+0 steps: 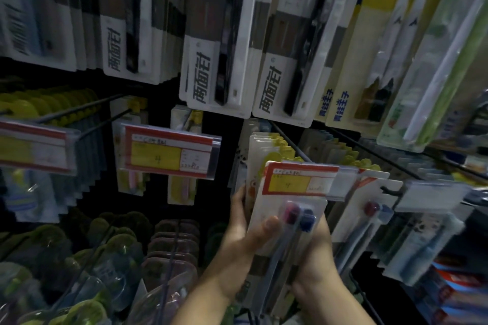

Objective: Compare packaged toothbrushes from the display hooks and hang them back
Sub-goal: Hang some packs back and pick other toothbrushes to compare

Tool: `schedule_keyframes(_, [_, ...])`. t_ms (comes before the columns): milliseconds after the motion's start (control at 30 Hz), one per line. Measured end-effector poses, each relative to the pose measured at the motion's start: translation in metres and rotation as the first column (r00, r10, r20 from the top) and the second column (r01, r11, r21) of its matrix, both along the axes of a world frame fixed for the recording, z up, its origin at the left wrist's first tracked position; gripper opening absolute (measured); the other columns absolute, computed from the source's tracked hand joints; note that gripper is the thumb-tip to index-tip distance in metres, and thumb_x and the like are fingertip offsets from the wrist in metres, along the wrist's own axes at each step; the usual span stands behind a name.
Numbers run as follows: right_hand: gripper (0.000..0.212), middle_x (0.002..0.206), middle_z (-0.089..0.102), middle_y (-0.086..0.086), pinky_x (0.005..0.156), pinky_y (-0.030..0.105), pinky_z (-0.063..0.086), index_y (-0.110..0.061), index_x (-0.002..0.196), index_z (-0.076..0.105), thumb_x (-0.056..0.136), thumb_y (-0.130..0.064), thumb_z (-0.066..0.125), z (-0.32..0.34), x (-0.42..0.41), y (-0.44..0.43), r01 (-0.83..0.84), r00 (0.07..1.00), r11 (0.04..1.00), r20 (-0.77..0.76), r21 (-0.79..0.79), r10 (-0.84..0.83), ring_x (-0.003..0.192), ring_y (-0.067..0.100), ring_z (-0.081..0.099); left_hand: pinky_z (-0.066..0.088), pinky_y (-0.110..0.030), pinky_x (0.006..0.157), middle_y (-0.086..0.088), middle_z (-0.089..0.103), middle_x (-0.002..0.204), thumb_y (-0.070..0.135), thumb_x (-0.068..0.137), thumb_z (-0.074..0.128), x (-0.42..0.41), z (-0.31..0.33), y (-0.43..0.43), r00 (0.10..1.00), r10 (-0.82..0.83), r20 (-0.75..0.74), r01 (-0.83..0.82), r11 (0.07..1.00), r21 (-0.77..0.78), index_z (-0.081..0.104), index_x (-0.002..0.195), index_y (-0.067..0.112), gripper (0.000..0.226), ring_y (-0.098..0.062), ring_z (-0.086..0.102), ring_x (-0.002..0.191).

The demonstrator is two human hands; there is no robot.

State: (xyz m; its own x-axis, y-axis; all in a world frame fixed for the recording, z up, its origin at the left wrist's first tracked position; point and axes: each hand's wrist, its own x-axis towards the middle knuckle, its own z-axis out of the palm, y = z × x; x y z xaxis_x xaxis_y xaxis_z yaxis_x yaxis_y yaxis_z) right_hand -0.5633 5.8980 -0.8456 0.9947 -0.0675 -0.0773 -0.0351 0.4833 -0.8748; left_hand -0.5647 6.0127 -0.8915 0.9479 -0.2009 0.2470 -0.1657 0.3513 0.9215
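Toothbrush pack point(297, 215) gripped between raised left hand point(245, 235), right hand point(314, 253)

Two hands point(244, 228) point(317, 248), one held pack point(274, 203) — three tags point(31, 145) point(169, 150) point(298, 179)

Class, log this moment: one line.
left hand: thumb pinches toothbrush pack | right hand: at pack's right edge | pack top: behind price tag

This is a shop's toothbrush aisle. Dense rows of packaged toothbrushes point(216, 34) hang from metal hooks point(81, 107) on a dark wall, and red-and-yellow price tags point(169, 152) in clear holders sit at the hook ends.
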Motion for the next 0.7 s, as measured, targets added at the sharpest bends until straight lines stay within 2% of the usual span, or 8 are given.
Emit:
schedule_keyframes(67, [0.051, 0.081, 0.080, 0.011, 0.078, 0.046, 0.053, -0.020, 0.097, 0.077, 0.086, -0.061, 0.049, -0.001, -0.008, 0.000, 0.002, 1.000, 1.000, 0.024, -0.021, -0.001, 0.089, 0.036, 0.069, 0.055, -0.020, 0.083, 0.033, 0.067, 0.122, 0.090, 0.035, 0.080, -0.006, 0.005, 0.001, 1.000, -0.001, 0.007, 0.001, 1.000, 0.004, 0.032, 0.144, 0.058, 0.123, 0.009, 0.067, 0.110])
schedule_keyframes(167, [0.061, 0.081, 0.080, 0.008, 0.076, 0.045, 0.051, -0.021, 0.102, 0.073, 0.064, -0.063, 0.050, 0.001, -0.016, 0.000, -0.006, 0.998, 0.999, 0.063, -0.032, 0.008, 0.092, 0.035, 0.069, 0.050, -0.004, 0.069, 0.053, 0.060, 0.106, 0.096, 0.028, 0.073, -0.015, 0.014, 0.002, 1.000, 0.023, 0.006, -0.023, 0.999, 0.024, 0.027, 0.135, 0.065, 0.121, 0.029, 0.058, 0.094])
schedule_keyframes(233, [0.061, 0.090, 0.081, 0.009, 0.076, 0.044, 0.052, -0.021, 0.106, 0.073, 0.067, -0.062, 0.049, 0.003, -0.022, 0.000, -0.025, 0.996, 1.000, 0.080, -0.019, 0.027, 0.091, 0.032, 0.073, 0.052, -0.007, 0.078, 0.046, 0.064, 0.112, 0.090, 0.032, 0.079, -0.018, 0.015, 0.001, 1.000, 0.021, -0.008, -0.021, 1.000, 0.009, 0.027, 0.141, 0.059, 0.125, 0.022, 0.062, 0.101])
schedule_keyframes(367, [0.046, 0.082, 0.080, 0.007, 0.072, 0.040, 0.051, -0.020, 0.100, 0.075, 0.093, -0.059, 0.051, 0.005, -0.036, -0.006, -0.016, 0.999, 0.998, 0.045, -0.062, 0.019, 0.075, 0.027, 0.076, 0.056, -0.032, 0.097, 0.021, 0.070, 0.127, 0.085, 0.037, 0.085, -0.030, 0.016, -0.002, 0.998, -0.025, -0.050, 0.025, 1.000, -0.010, 0.025, 0.149, 0.057, 0.130, -0.005, 0.068, 0.116])
schedule_keyframes(467, [0.054, 0.104, 0.080, 0.010, 0.088, 0.049, 0.057, -0.025, 0.118, 0.074, 0.082, -0.064, 0.066, 0.012, -0.046, -0.008, -0.034, 0.997, 0.995, 0.070, -0.096, 0.041, 0.094, 0.030, 0.077, 0.054, -0.045, 0.104, 0.012, 0.069, 0.132, 0.083, 0.037, 0.086, -0.040, 0.019, -0.008, 0.997, -0.008, -0.078, 0.005, 0.999, -0.045, 0.026, 0.153, 0.054, 0.134, -0.012, 0.069, 0.119])
schedule_keyframes(533, [0.051, 0.111, 0.078, 0.012, 0.098, 0.056, 0.054, -0.027, 0.121, 0.072, 0.082, -0.059, 0.062, 0.018, -0.051, -0.009, -0.040, 0.994, 0.995, 0.095, -0.090, 0.048, 0.101, 0.033, 0.075, 0.056, -0.045, 0.102, 0.008, 0.071, 0.130, 0.081, 0.037, 0.088, -0.045, 0.022, -0.012, 0.996, 0.009, -0.089, -0.015, 0.997, -0.070, 0.029, 0.154, 0.048, 0.135, -0.014, 0.070, 0.118])
schedule_keyframes(633, [0.063, 0.119, 0.075, 0.017, 0.106, 0.060, 0.049, -0.020, 0.131, 0.068, 0.082, -0.060, 0.064, 0.025, -0.060, -0.010, -0.086, 0.992, 0.994, 0.089, -0.072, 0.092, 0.111, 0.037, 0.071, 0.061, -0.029, 0.086, 0.007, 0.074, 0.124, 0.078, 0.039, 0.089, -0.054, 0.028, -0.012, 0.996, 0.003, -0.090, -0.010, 0.997, -0.072, 0.032, 0.155, 0.036, 0.136, -0.011, 0.071, 0.114])
schedule_keyframes(700, [0.067, 0.119, 0.075, 0.016, 0.106, 0.058, 0.049, -0.018, 0.128, 0.070, 0.080, -0.064, 0.067, 0.025, -0.065, -0.010, -0.102, 0.992, 0.992, 0.065, -0.075, 0.107, 0.112, 0.037, 0.071, 0.061, -0.035, 0.088, -0.001, 0.073, 0.127, 0.076, 0.041, 0.090, -0.060, 0.031, -0.012, 0.994, 0.006, -0.111, -0.016, 0.996, -0.083, 0.033, 0.155, 0.033, 0.135, -0.018, 0.071, 0.116])
